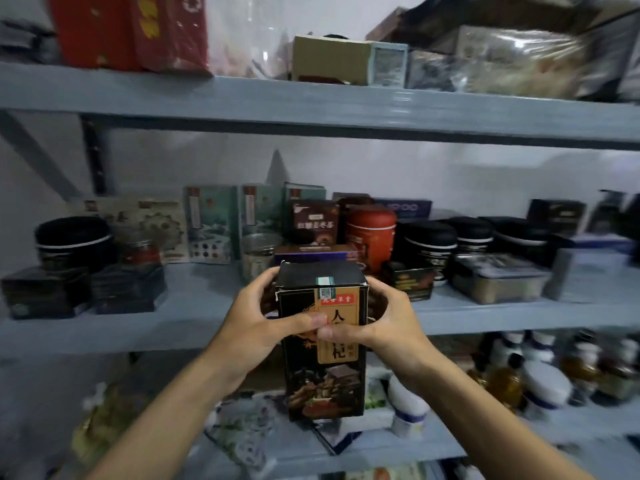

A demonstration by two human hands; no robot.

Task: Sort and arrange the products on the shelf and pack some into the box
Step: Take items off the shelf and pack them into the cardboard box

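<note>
I hold a tall black product box (323, 379) with a gold label upright in front of the middle shelf (194, 327). My left hand (263, 323) grips its left side and my right hand (384, 323) grips its right side, with both thumbs pressed on the front face. Behind the box stand an orange-red canister (372, 233), a brown carton (316, 221), green cartons (211, 223) and several black jars (431, 247).
Flat black boxes (83, 289) lie at the shelf's left, beside a black-lidded jar (74, 242). A clear plastic container (498, 278) sits at the right. The top shelf carries a red box (131, 29) and wrapped packages. The lower shelf holds bottles (543, 379) and packets.
</note>
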